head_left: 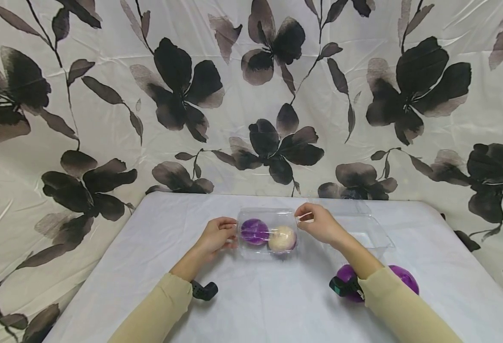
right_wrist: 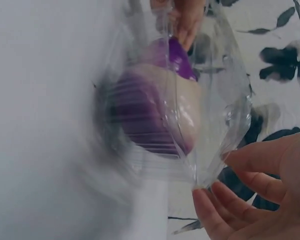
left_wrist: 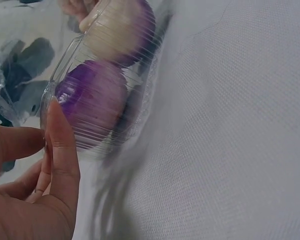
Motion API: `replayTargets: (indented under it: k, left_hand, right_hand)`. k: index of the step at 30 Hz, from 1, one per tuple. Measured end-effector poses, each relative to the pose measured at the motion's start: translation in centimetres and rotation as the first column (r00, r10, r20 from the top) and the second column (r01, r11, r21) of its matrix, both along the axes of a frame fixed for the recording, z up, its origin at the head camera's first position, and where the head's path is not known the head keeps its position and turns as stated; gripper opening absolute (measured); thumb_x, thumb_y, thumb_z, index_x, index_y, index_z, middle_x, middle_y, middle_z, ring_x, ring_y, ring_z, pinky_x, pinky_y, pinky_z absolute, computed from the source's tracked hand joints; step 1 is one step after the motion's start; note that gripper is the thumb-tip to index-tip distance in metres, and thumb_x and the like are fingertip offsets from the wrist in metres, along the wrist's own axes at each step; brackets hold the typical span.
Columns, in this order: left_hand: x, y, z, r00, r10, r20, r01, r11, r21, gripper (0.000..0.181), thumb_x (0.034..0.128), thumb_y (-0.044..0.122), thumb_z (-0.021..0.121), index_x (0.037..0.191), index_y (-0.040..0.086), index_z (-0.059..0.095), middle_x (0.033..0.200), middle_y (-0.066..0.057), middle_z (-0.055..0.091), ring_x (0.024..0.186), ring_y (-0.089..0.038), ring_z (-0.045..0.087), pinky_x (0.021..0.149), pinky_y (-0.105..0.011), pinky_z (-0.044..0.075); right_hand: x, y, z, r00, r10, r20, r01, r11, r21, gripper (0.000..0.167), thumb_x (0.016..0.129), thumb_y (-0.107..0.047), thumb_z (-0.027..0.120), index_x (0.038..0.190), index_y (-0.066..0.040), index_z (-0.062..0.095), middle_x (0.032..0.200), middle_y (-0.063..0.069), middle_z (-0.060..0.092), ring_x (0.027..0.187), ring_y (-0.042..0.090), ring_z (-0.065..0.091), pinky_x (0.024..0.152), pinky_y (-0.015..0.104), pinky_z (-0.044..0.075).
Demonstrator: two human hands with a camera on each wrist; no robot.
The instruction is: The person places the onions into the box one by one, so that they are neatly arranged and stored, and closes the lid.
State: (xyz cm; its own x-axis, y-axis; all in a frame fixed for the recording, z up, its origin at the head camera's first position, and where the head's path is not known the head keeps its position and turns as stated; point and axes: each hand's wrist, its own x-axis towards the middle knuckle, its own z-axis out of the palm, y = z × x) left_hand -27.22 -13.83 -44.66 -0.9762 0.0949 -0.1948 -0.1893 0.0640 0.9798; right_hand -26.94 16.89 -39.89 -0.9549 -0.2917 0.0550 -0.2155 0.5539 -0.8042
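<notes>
A clear plastic container [head_left: 255, 254] holds a purple round item [head_left: 254, 232] and a cream-and-purple one [head_left: 282, 239], side by side. My left hand [head_left: 214, 237] pinches its left edge; in the left wrist view, the thumb and fingers of that hand [left_wrist: 45, 185] meet at the clear rim. My right hand [head_left: 320, 225] is at the upper right corner. The right wrist view has this hand [right_wrist: 270, 185] pinching the thin plastic edge between thumb and fingers, with the cream-and-purple item [right_wrist: 157, 110] behind the clear wall.
Another clear container [head_left: 380, 231] stands open to the right, behind my right forearm. Nearer the front, purple round items [head_left: 405, 278] lie partly hidden under that forearm and its wrist camera. White cloth covers the table [head_left: 268, 305]; a floral curtain [head_left: 234, 95] hangs behind it.
</notes>
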Motion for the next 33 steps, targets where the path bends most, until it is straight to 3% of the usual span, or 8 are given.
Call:
replayTargets:
  k: [8, 12, 15, 21, 26, 33]
  left_hand:
    - [0.2, 0.1, 0.0, 1.0, -0.003, -0.01, 0.003, 1.0, 0.002, 0.029, 0.1026, 0.0, 0.053, 0.131, -0.007, 0.055, 0.103, -0.01, 0.06, 0.082, -0.019, 0.061, 0.066, -0.028, 0.062]
    - [0.3, 0.1, -0.1, 1.0, -0.001, -0.02, 0.001, 1.0, -0.004, 0.03, 0.1024, 0.001, 0.053, 0.131, -0.008, 0.055, 0.103, -0.01, 0.061, 0.081, -0.018, 0.061, 0.065, -0.028, 0.062]
    - [0.3, 0.2, -0.3, 1.0, 0.008, -0.021, -0.008, 1.0, -0.009, 0.03, 0.1015, 0.0, 0.053, 0.13, -0.008, 0.055, 0.103, -0.011, 0.062, 0.079, -0.017, 0.062, 0.065, -0.027, 0.061]
    - [0.4, 0.3, -0.4, 0.999, 0.025, -0.02, -0.025, 0.999, -0.02, 0.029, 0.1018, 0.004, 0.055, 0.128, -0.006, 0.058, 0.102, -0.012, 0.066, 0.077, -0.016, 0.063, 0.061, -0.025, 0.059]
    - [0.5, -0.2, -0.4, 1.0, 0.014, -0.002, -0.014, 1.0, -0.016, 0.031, 0.106, 0.014, 0.054, 0.131, -0.004, 0.057, 0.107, -0.013, 0.064, 0.077, -0.016, 0.063, 0.064, -0.026, 0.06]
    - [1.3, -1.5, -0.2, 0.998, -0.057, -0.003, 0.057, 0.997, -0.051, 0.042, 0.1065, 0.026, 0.057, 0.139, 0.001, 0.053, 0.116, -0.016, 0.061, 0.08, -0.019, 0.063, 0.067, -0.031, 0.061]
  right_hand:
    - [0.9, -0.5, -0.6, 0.999, -0.016, -0.051, 0.019, 0.998, 0.055, 0.036, 0.09, 0.003, 0.066, 0.125, 0.001, 0.059, 0.13, 0.024, 0.059, 0.117, 0.042, 0.062, 0.095, 0.052, 0.057]
    - [1.3, -0.6, -0.7, 0.999, -0.038, -0.022, 0.04, 0.997, 0.06, 0.05, 0.089, 0.002, 0.067, 0.136, 0.006, 0.05, 0.131, 0.029, 0.057, 0.112, 0.042, 0.065, 0.09, 0.048, 0.06]
    - [1.5, -0.7, -0.9, 0.999, -0.044, 0.028, 0.042, 0.998, 0.047, 0.056, 0.089, 0.002, 0.065, 0.14, 0.011, 0.045, 0.124, 0.029, 0.06, 0.099, 0.036, 0.071, 0.081, 0.042, 0.063]
    - [1.6, -0.9, -1.0, 0.994, -0.05, 0.096, 0.05, 0.999, 0.001, 0.052, 0.093, 0.003, 0.062, 0.14, 0.016, 0.043, 0.11, 0.025, 0.062, 0.071, 0.021, 0.069, 0.07, 0.044, 0.064]
    - [1.5, -1.0, -1.0, 0.992, -0.063, 0.112, 0.065, 0.998, -0.009, 0.049, 0.094, 0.004, 0.06, 0.139, 0.017, 0.044, 0.108, 0.023, 0.061, 0.066, 0.018, 0.067, 0.07, 0.046, 0.064]
    - [1.6, -1.1, -0.7, 0.991, -0.08, 0.105, 0.08, 0.997, 0.002, 0.05, 0.093, 0.006, 0.059, 0.139, 0.017, 0.045, 0.109, 0.024, 0.062, 0.064, 0.02, 0.068, 0.069, 0.045, 0.063]
